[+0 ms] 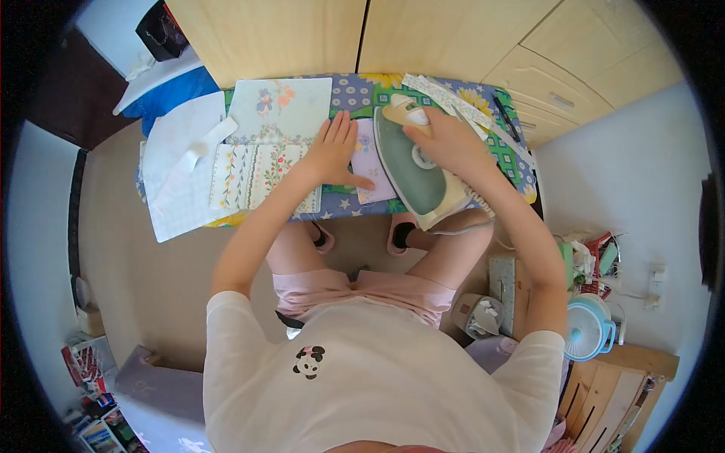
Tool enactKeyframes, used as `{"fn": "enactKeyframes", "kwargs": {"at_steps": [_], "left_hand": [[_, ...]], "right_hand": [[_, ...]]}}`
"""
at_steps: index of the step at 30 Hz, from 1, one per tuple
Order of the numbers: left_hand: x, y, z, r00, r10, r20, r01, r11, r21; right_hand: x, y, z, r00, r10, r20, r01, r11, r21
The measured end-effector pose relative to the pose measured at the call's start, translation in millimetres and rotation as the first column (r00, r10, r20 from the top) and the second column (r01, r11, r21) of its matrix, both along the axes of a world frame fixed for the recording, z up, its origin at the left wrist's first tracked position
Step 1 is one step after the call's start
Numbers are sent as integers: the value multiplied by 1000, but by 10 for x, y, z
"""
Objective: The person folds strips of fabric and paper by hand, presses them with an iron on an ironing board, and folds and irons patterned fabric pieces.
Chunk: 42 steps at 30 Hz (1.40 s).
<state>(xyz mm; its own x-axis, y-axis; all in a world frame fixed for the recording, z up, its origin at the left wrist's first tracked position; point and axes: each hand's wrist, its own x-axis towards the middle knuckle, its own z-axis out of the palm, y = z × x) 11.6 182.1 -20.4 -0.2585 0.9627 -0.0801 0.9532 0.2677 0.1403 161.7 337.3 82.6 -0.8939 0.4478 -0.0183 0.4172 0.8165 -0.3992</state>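
Note:
My right hand point(451, 143) grips the handle of a clothes iron point(410, 167), whose grey-green body is tilted with its tip toward the cupboards. Beside it lies a small lilac piece of cloth point(371, 170) with embroidered flowers, its right edge partly covered by the iron. Fingers stretched out, my left hand point(336, 155) lies flat at the left edge of this cloth, the thumb resting on it. Just left of that hand is a white cloth with floral embroidery strips point(264, 174). Behind it lies a pale embroidered cloth point(281, 106).
A patterned ironing surface point(347, 205) carries everything, including a plain white cloth point(177, 189), a white strip point(204, 147), lace pieces point(445, 98) and a black pen-like item point(506, 118). Wooden cupboards point(438, 38) stand behind. At lower right are a bin point(477, 313) and blue fan point(589, 328).

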Motion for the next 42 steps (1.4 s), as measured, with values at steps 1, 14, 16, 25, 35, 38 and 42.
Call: {"fn": "enactKeyframes", "kwargs": {"at_steps": [1, 14, 16, 25, 35, 38, 42], "left_hand": [[-1, -13, -21, 1000, -4, 11, 3, 1000, 20], [20, 111, -65, 998, -41, 50, 28, 972, 232], [3, 137, -125, 996, -47, 75, 36, 990, 137], [-40, 78, -74, 990, -84, 117, 84, 996, 9], [-10, 142, -34, 995, 11, 99, -2, 996, -88], [36, 145, 9, 992, 112, 57, -105, 987, -120], [76, 133, 35, 991, 131, 13, -128, 982, -138]], "right_hand": [[-45, -57, 7, 998, -31, 51, 30, 999, 32], [-52, 25, -126, 1000, -17, 13, 18, 997, -78], [-75, 37, -153, 999, -38, 39, 41, 996, -83], [-79, -28, -103, 992, -67, 104, 70, 997, -29], [-142, 26, -99, 994, -25, 104, 32, 997, -68], [-158, 7, -108, 995, -29, 94, 30, 1000, -5], [-167, 0, -112, 996, -16, 92, 17, 1000, -12]]}}
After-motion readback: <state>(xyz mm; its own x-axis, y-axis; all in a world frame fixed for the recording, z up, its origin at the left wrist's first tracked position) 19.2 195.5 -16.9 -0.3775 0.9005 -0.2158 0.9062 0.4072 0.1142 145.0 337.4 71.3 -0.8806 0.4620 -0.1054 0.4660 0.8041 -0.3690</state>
